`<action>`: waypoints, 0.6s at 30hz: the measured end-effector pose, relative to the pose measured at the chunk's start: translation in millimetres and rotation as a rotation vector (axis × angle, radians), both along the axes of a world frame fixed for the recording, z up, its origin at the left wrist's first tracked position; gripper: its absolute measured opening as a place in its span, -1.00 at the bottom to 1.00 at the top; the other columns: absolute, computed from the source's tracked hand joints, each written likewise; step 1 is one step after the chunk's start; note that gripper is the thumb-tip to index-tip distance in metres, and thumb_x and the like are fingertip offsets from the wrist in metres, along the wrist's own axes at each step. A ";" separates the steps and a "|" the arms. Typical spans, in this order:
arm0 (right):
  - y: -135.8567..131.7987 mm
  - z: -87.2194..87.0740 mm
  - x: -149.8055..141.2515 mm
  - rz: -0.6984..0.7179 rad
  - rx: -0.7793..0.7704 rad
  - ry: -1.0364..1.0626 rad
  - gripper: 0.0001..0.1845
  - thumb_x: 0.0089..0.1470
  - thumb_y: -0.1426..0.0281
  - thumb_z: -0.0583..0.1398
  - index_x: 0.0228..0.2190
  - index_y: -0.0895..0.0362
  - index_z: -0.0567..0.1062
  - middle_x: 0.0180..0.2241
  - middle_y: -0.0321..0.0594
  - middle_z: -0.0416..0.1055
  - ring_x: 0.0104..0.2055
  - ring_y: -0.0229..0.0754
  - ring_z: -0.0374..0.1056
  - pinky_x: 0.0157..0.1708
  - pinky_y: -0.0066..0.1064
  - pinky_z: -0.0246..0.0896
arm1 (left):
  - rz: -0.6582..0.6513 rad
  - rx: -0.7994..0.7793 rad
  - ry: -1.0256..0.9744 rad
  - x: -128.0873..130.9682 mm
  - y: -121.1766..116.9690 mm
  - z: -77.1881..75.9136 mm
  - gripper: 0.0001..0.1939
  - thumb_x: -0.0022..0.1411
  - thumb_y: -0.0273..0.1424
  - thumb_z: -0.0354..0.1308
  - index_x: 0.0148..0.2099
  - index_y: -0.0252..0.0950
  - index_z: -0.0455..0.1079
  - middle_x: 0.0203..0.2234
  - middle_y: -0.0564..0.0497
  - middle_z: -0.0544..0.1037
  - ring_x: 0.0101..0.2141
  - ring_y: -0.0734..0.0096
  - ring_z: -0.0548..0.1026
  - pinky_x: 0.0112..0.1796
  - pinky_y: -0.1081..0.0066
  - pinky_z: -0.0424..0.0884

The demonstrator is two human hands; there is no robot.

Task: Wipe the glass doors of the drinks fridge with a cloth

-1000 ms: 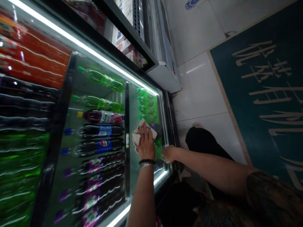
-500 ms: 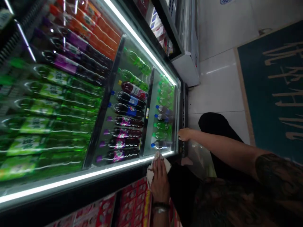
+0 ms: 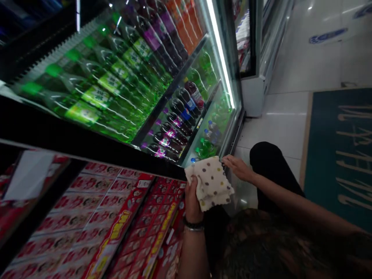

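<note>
My left hand [image 3: 194, 199], with a dark bracelet at the wrist, holds a folded cream cloth [image 3: 213, 182] with grey and yellow dots. Its thumb lies over the near edge of the cloth, and the other fingers are hidden behind it. Nothing shows in my right hand [image 3: 240, 168], whose fingers stretch out beside the cloth's far edge; I cannot tell whether they touch it. Both hands are near the lower corner of a lit drinks cooler [image 3: 171, 91], where several bottles stand on shelves behind glass.
Red packaged goods [image 3: 116, 217] fill shelving to the left of my left arm. A white cabinet [image 3: 252, 95] stands beyond the cooler. A dark green mat [image 3: 343, 147] with pale lettering lies on the tiled floor [image 3: 286, 128] at right. My black-clad knee [image 3: 266, 159] is close by.
My left hand has drawn the cloth off the cooler's lower frame and turned it face up. My right hand has come off the frame's bottom edge toward the cloth. The view has swung left.
</note>
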State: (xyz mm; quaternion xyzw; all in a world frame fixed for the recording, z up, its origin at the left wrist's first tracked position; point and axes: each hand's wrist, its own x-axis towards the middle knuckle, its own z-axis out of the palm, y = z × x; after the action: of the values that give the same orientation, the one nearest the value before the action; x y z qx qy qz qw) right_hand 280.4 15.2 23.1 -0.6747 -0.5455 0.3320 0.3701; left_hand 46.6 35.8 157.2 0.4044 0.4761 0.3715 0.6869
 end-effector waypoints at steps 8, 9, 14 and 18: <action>-52.9 77.1 -53.2 -0.329 0.731 -0.017 -0.58 0.48 0.25 0.12 0.27 0.07 0.40 0.30 0.04 0.44 0.38 0.09 0.39 0.39 0.08 0.32 | 0.102 -0.124 -0.213 9.6 -19.2 -9.2 -0.23 0.24 -0.11 0.48 0.39 -0.28 0.40 0.24 -0.22 0.57 0.24 -0.05 0.56 0.32 0.04 0.55; -55.0 87.6 -64.7 -0.257 0.803 -0.099 -0.50 0.48 0.22 0.13 0.33 0.10 0.36 0.38 0.11 0.35 0.47 0.17 0.28 0.45 0.19 0.22 | 0.069 -0.077 -0.219 13.0 -20.3 -4.1 -0.24 0.26 -0.10 0.47 0.39 -0.28 0.40 0.24 -0.21 0.56 0.27 -0.04 0.54 0.35 0.05 0.51; -34.2 131.6 -112.0 -0.168 1.038 -0.360 -0.16 0.49 -0.08 -0.03 0.51 0.21 0.13 0.57 0.29 -0.09 0.62 0.48 -0.12 0.49 0.60 -0.21 | -0.167 0.290 -0.169 15.6 -13.6 50.0 -0.32 0.44 0.09 0.25 0.37 -0.26 0.44 0.30 -0.15 0.51 0.42 0.05 0.35 0.49 0.12 0.30; 28.6 170.0 -125.1 -0.235 1.303 -0.375 -0.24 0.51 0.11 -0.01 0.56 0.13 0.02 0.59 0.14 -0.09 0.62 0.38 -0.06 0.51 0.52 -0.10 | -0.128 0.657 0.031 -4.5 1.8 97.7 -0.27 0.48 0.19 0.10 0.39 -0.23 0.41 0.25 -0.16 0.53 0.34 0.12 0.43 0.43 0.19 0.35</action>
State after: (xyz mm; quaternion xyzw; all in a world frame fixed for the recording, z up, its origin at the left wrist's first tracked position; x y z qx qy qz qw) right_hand 155.3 43.8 193.1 -0.4154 -0.6119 -0.2284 0.6332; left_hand 42.1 37.6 254.9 0.6388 0.3150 0.4549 0.5345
